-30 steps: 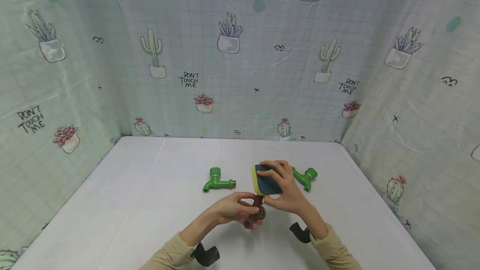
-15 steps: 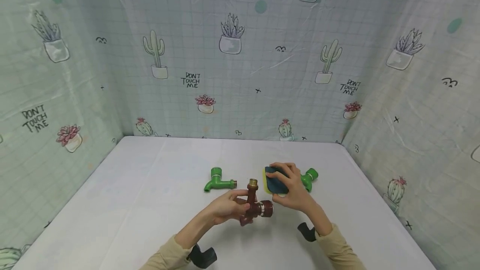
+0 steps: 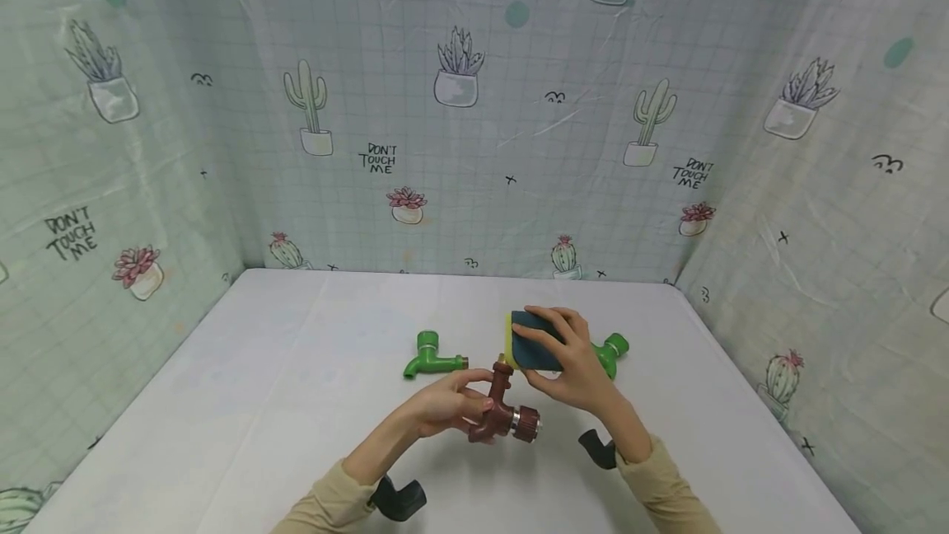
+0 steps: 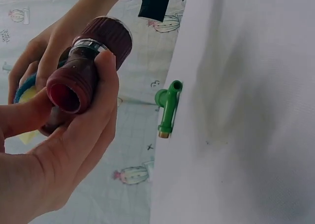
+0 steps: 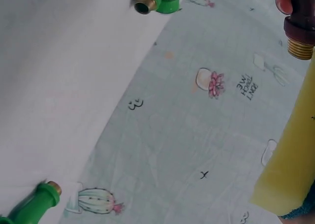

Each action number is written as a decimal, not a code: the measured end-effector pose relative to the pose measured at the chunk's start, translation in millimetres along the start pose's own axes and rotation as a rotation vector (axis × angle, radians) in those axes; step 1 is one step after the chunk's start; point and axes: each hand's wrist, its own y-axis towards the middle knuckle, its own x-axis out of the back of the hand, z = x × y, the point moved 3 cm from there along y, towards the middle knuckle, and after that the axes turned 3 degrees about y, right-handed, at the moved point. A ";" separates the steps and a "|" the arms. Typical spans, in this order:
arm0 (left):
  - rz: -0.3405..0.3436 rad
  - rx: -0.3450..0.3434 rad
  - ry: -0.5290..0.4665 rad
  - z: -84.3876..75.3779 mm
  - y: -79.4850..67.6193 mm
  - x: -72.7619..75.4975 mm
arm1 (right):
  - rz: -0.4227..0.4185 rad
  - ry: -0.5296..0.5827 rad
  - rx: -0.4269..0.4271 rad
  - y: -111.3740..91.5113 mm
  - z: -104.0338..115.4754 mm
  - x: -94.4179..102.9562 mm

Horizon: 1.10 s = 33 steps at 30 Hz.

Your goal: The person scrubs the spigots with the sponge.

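A dark red-brown tap [image 3: 501, 416] is held by my left hand [image 3: 447, 405], thumb and fingers round its body. The tap's ribbed knob points right and its brass threaded end [image 5: 300, 48] points away from me. In my right hand [image 3: 576, 363] is a sponge [image 3: 537, 343], yellow foam on one side and dark blue-green scouring layer on the other. Its yellow face meets the tap's threaded end in the head view. From the left wrist view, the tap's open spout [image 4: 65, 97] faces the camera, and the sponge is mostly hidden behind hands and tap.
One green tap [image 3: 428, 358] lies on the white table [image 3: 296, 386] beyond my left hand. A second green tap [image 3: 612, 353] is partly hidden behind my right hand. Dark curved pieces [image 3: 399, 501] sit at both wrists. Cactus-print cloth [image 3: 460, 188] surrounds the table's back and sides.
The tap has turned, swinging its knob out to the right. My right hand moved the sponge right, off the tap, then back left and up against the threaded end.
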 end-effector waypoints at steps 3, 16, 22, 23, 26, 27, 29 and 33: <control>0.001 -0.002 0.000 0.2 2.0 -1.0 | -0.009 0.011 0.014 2.8 1.0 -0.7; -0.055 -0.028 0.061 3.3 4.7 -2.2 | 0.014 0.084 -0.027 -10.7 -13.8 -11.5; -0.175 -0.067 0.093 5.7 0.5 7.6 | 0.030 0.071 -0.094 -20.3 -24.7 -10.9; -0.199 -0.066 0.107 6.3 0.3 8.8 | 0.030 0.084 -0.109 -19.6 -23.6 -9.9; -0.252 -0.072 0.145 7.5 0.3 10.5 | 0.059 0.110 -0.142 -14.2 -15.8 -6.9; -0.264 -0.081 0.160 7.3 0.7 10.7 | 0.077 0.114 -0.149 -12.1 -12.3 -6.6; -0.290 -0.107 0.190 5.2 1.7 10.7 | 0.123 0.111 -0.154 -7.8 -4.7 -6.7; -0.343 -0.154 0.230 -2.3 2.8 9.0 | 0.203 0.065 -0.134 -3.0 5.3 -12.2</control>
